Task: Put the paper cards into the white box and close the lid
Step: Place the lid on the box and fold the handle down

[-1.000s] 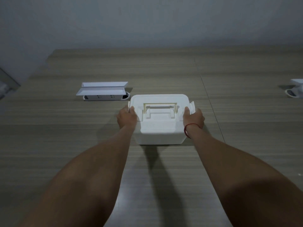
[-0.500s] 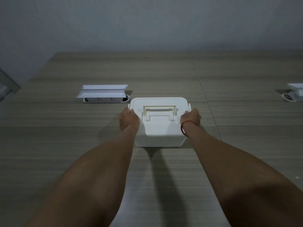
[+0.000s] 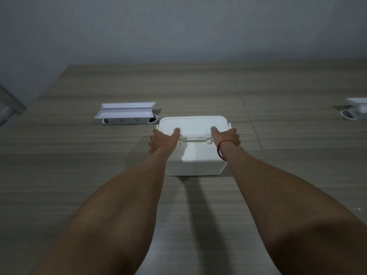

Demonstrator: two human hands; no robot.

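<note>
The white box (image 3: 195,165) stands in the middle of the wooden table with its lid (image 3: 193,124) lying flat on top. Its handle lies flat across the lid near the front edge. My left hand (image 3: 161,140) wraps the box's left side, thumb resting on the lid. My right hand (image 3: 227,135), with a red cord on the wrist, holds the right side the same way. No paper cards are visible; the inside of the box is hidden.
A white flip-up power socket (image 3: 127,116) sits in the table just left of and behind the box. A second one (image 3: 355,112) is at the far right edge. A seam (image 3: 250,116) runs down the table right of the box. A grey wall rises behind.
The box's side latches, sticking out a second ago, now lie flat. Both thumbs have moved from the box's sides up onto the lid.
</note>
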